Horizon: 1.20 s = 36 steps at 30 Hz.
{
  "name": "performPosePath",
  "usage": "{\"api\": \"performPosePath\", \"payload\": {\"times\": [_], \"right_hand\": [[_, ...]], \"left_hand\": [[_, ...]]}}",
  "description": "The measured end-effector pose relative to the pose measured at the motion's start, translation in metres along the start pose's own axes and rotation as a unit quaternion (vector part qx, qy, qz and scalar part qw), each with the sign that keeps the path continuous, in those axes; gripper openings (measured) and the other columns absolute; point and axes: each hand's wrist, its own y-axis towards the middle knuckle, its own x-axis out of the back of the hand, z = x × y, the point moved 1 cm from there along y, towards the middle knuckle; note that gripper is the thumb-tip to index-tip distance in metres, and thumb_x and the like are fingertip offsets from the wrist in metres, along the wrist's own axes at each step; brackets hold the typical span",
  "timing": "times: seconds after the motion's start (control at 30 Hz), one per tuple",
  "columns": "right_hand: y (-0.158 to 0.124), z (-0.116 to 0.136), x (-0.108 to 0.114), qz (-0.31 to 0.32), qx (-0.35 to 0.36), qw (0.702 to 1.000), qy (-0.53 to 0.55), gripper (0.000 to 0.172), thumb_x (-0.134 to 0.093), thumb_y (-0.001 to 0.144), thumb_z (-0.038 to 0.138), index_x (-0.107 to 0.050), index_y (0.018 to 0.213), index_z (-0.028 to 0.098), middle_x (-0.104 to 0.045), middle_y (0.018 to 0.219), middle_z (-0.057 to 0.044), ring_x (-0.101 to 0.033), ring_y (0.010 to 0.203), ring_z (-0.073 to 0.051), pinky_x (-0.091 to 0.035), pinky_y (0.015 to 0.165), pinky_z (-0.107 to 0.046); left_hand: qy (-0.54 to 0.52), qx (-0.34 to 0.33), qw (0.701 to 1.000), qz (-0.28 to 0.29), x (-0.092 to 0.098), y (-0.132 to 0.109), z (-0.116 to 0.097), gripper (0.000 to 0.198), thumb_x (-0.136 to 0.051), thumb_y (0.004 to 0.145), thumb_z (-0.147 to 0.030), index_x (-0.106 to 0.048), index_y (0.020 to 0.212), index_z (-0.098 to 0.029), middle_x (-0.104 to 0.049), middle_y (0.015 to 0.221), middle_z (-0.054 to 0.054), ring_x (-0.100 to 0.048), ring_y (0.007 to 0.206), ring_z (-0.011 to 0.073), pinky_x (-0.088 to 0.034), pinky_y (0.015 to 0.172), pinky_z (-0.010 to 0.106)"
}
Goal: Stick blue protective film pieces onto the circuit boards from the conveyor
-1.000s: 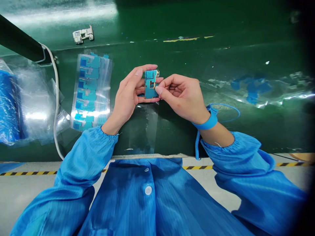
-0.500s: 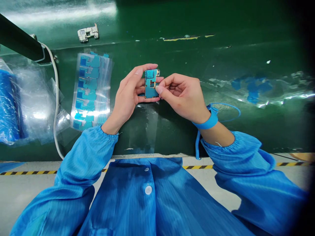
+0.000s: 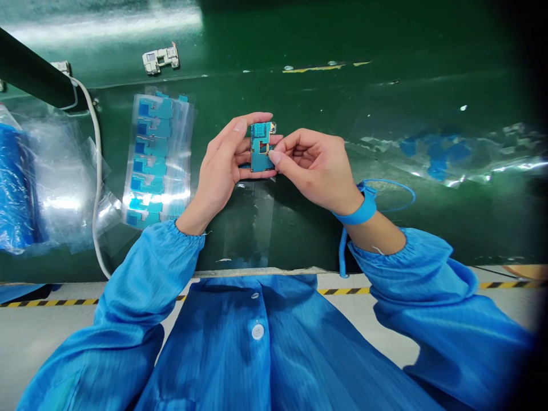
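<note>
Barely anything has shifted since the earlier frame: the small metal bracket point(image 3: 160, 60) sits slightly further right in view, while the left hand point(image 3: 220, 151) and right hand point(image 3: 312, 165) have hardly moved. Curled loosely, the left hand cradles a blue circuit board point(image 3: 262, 147) between thumb and fingers, just above the green bench point(image 3: 385, 97). The right hand is half closed, with thumb and forefinger at the board's right edge near a gold-toned corner. Holding it by the edges seems sound, keeping the grip steady and fingers off the surface. A strip of blue parts in clear film point(image 3: 158, 160) lies to the left, and a blue wrist strap point(image 3: 363, 210) circles the right wrist.
</note>
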Motion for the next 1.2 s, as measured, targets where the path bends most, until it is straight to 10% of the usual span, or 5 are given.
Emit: {"api": "performPosePath", "payload": {"times": [1.2], "right_hand": [[0.0017,-0.006,0.0005,0.007,0.028,0.999,-0.016,0.03,-0.088,0.098,0.043,-0.069,0.087,0.023,-0.07,0.081,0.0,-0.062,0.067,-0.013,-0.058,0.063,-0.032]], "left_hand": [[0.026,-0.026,0.999,-0.011,0.0025,0.0005,0.0071,0.044,-0.052,0.113,-0.059,-0.074,0.135,-0.027,-0.085,0.126,0.005,-0.083,0.127,0.0305,-0.075,0.095,0.045]]}}
